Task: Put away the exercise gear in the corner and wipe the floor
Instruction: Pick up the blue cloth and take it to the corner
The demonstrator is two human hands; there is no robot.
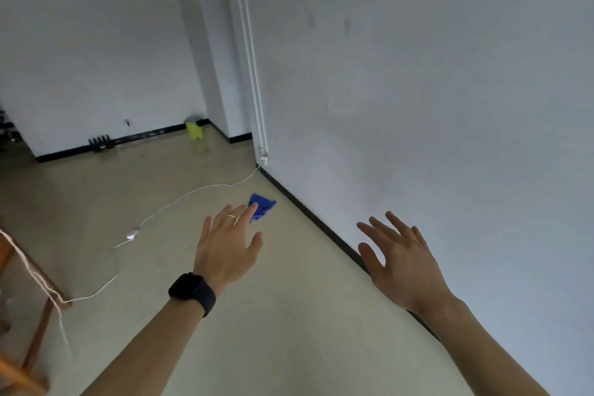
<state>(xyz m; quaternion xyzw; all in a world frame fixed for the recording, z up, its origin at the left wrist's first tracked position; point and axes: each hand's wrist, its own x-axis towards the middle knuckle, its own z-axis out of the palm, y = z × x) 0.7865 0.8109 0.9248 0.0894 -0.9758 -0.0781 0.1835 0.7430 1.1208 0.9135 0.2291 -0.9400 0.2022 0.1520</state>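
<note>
Blue cloth [262,206] crumpled on floor [289,315] near right wall, just past left hand [227,246]. Left hand and right hand [397,262] both spread wide, holding nothing. Yellow object [194,130] in far corner.

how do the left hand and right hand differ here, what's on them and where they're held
The left hand wears a ring and a black watch at its wrist; the right hand is bare. The left hand shows over the floor, fingertips overlapping the blue cloth in view; the right hand shows against the wall. Both are open, fingers spread, holding nothing.
</note>
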